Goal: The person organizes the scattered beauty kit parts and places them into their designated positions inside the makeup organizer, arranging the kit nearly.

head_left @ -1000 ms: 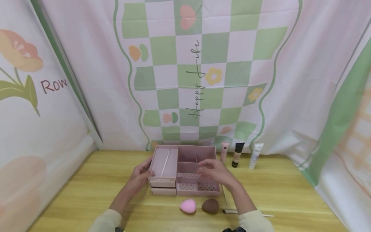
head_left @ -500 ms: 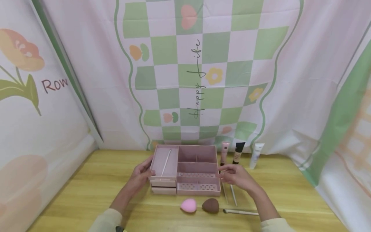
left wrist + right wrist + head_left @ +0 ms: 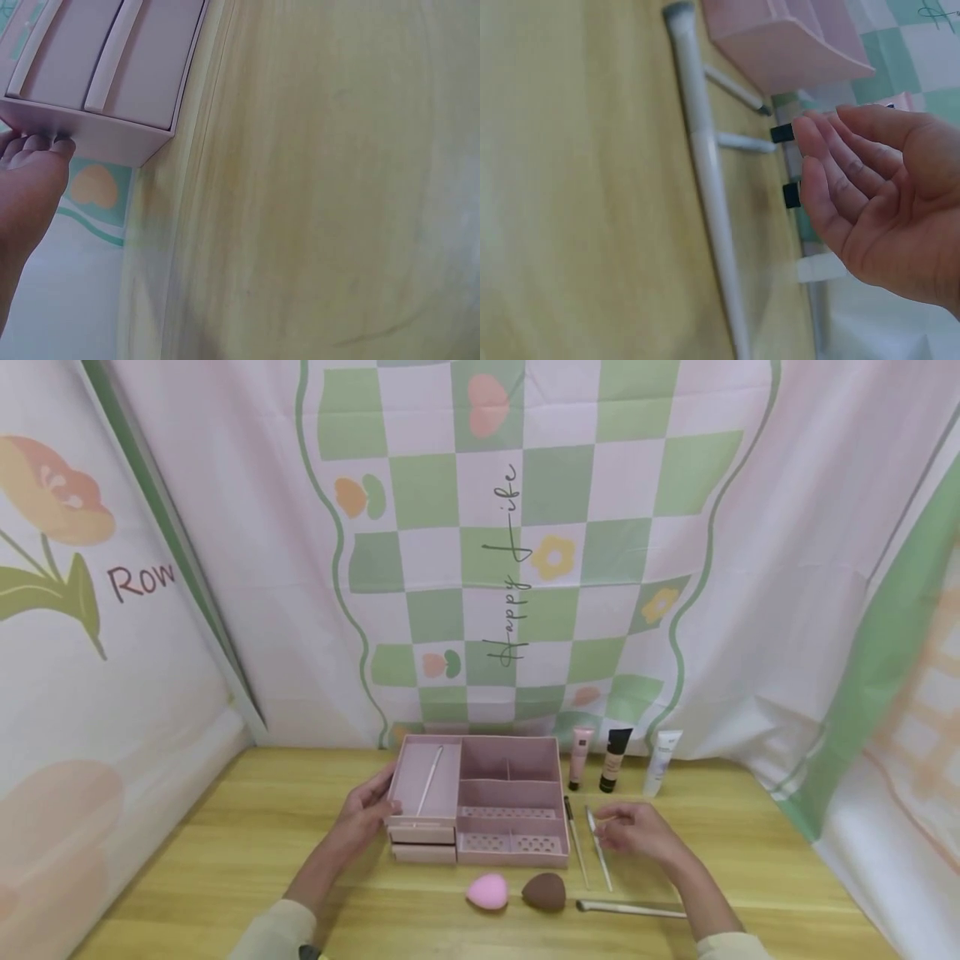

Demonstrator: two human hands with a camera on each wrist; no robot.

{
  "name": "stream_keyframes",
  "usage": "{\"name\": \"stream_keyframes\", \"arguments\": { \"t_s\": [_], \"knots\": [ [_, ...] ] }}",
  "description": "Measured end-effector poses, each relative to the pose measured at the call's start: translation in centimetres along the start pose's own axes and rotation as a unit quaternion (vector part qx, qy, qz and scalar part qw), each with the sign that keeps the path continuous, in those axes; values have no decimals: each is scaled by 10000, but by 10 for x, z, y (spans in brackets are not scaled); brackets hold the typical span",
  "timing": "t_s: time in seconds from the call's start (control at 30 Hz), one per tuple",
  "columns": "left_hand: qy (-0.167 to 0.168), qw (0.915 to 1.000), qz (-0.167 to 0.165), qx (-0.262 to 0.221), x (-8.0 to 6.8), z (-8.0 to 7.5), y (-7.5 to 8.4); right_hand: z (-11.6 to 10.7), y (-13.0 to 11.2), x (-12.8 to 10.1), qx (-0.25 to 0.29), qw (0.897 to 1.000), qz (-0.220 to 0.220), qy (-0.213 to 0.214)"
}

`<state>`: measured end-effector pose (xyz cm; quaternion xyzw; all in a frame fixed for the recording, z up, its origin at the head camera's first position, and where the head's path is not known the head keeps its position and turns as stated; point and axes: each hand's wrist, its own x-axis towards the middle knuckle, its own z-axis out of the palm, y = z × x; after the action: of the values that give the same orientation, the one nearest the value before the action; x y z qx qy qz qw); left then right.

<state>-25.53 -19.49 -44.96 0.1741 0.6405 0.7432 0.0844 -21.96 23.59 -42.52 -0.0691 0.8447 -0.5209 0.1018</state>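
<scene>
Centrally placed: pink organizer (image 3: 480,802) on the wooden table (image 3: 225,852), back edge near the cloth backdrop (image 3: 525,552).
Left hand (image 3: 367,814): at the organizer's left side, fingers curled against its wall; in the left wrist view the fingertips (image 3: 37,142) press the box's edge. It steadies the organizer rather than lifting it.
Right hand (image 3: 637,831): just right of the organizer, above the table, fingers relaxed and loosely bent, palm bare in the right wrist view (image 3: 877,195); it holds nothing.
Thin brushes: two lie side by side on the table between organizer and right hand, a dark-tipped one (image 3: 576,843) nearer the box and a pale one (image 3: 598,849) at the fingertips; whether the fingers touch it cannot be told.
Large brush (image 3: 630,908): flat on the table near the front edge, below the right wrist, bristles pointing left.
Stick (image 3: 429,781): lies in the organizer's long left compartment.
Sponges: pink (image 3: 487,892) and brown (image 3: 543,892), just beside each other in front of the organizer.
Tubes: pink (image 3: 580,756), black-capped (image 3: 615,760) and white (image 3: 663,762), standing upright in a row behind the right hand, by the backdrop.
</scene>
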Motion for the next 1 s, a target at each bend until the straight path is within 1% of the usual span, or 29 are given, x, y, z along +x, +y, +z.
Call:
{"name": "stream_keyframes", "arguments": {
  "t_s": [0.1, 0.17, 0.3, 0.4, 0.57, 0.67, 0.8, 1.0],
  "knots": [
    [37, 10000, -5, 16, -1, 1, 1, 2, 6, 0, -206, 9996, 133, 168],
    [43, 10000, -3, 13, -2, 1, 2, 4, 9, -1, -301, 9986, 311, 290],
    [24, 10000, -4, -42, -2, 1, 2, 9, 14, -2, -218, 9963, 706, 432],
    [-39, 10000, 10, -83, -1, 0, 0, 11, 16, -4, -210, 9952, 829, 468],
    [-119, 9999, 0, -83, 0, -1, 0, 14, 18, -5, -554, 9908, 1041, 659],
    [-117, 9999, 16, -67, 0, 0, 1, 18, 20, -5, -779, 9855, 1235, 860],
    [-50, 10000, 7, -25, -1, 1, 1, 20, 22, -4, -848, 9829, 1311, 974],
    [83, 10000, -41, 32, -1, 2, 2, 22, 24, -3, -737, 9867, 1093, 955]
  ]
}}
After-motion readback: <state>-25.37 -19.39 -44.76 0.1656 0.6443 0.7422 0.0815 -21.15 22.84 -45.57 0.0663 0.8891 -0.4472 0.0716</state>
